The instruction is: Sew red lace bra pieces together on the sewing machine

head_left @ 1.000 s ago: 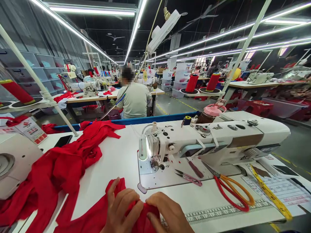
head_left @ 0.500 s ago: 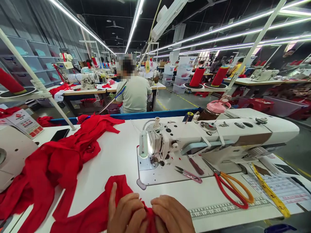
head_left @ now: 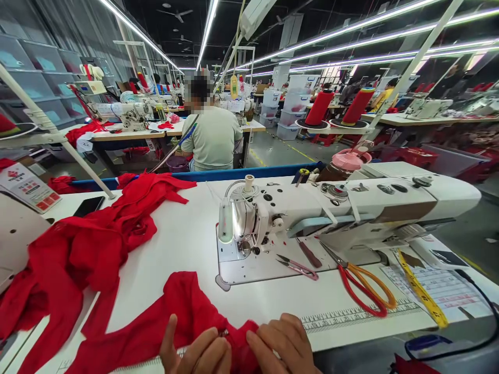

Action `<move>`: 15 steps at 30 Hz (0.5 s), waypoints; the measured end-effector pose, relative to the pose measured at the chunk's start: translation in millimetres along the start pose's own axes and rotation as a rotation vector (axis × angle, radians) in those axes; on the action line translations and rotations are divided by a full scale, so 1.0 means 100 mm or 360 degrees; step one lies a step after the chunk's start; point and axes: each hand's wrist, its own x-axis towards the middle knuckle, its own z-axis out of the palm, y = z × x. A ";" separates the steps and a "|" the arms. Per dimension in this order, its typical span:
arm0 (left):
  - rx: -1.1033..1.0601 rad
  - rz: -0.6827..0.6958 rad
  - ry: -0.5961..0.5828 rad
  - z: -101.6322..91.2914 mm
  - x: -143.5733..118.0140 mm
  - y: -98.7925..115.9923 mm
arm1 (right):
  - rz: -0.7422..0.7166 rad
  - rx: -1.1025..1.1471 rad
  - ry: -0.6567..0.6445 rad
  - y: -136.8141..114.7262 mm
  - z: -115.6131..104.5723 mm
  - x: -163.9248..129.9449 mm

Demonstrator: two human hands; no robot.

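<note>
Red fabric [head_left: 191,301] lies at the table's front edge, one long strip of it trailing to the left. My left hand [head_left: 200,353] pinches this cloth between thumb and fingers, its index finger sticking up. Close by on the right, my right hand [head_left: 283,343] grips the same piece with curled fingers. A small dark-and-light detail shows on the cloth by my left fingertips, too small to name. Beyond my hands stands a white sewing machine [head_left: 346,208]; its needle area is apart from the fabric. The lower parts of both hands leave the frame.
Thread snips [head_left: 298,267], a brown-handled tool [head_left: 310,253], large scissors [head_left: 364,285] and a yellow tape measure [head_left: 421,291] lie right. A heap of red fabric [head_left: 93,239] covers the left side, beside a phone [head_left: 89,206]. Ahead, a person [head_left: 212,135] sits with their back to me.
My hands have drawn slightly apart, and more of the red cloth shows spread between them. The view has tilted a little, so the table things sit higher in the picture.
</note>
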 end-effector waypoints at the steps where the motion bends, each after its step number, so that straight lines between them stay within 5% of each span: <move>1: -0.0034 -0.0061 -0.0052 -0.01 0.01 0.00 | -0.0019 0.0003 -0.0022 0.00 0.00 0.02; 5: -0.0199 -0.0319 -0.0216 -0.03 0.06 -0.04 | 0.0010 -0.0108 -0.0040 -0.03 -0.04 0.16; 9: -0.0555 -0.0398 -0.0525 -0.08 0.07 -0.25 | 0.0378 0.0213 -0.0545 -0.05 -0.06 0.40; 12: -0.0806 -0.0521 -0.0821 -0.22 0.21 -0.70 | 0.0669 0.0758 -0.0794 -0.08 0.16 0.76; 15: -0.0356 -0.0266 -0.0665 -0.46 0.52 -1.34 | 0.0755 0.0879 -0.0681 -0.11 0.65 1.27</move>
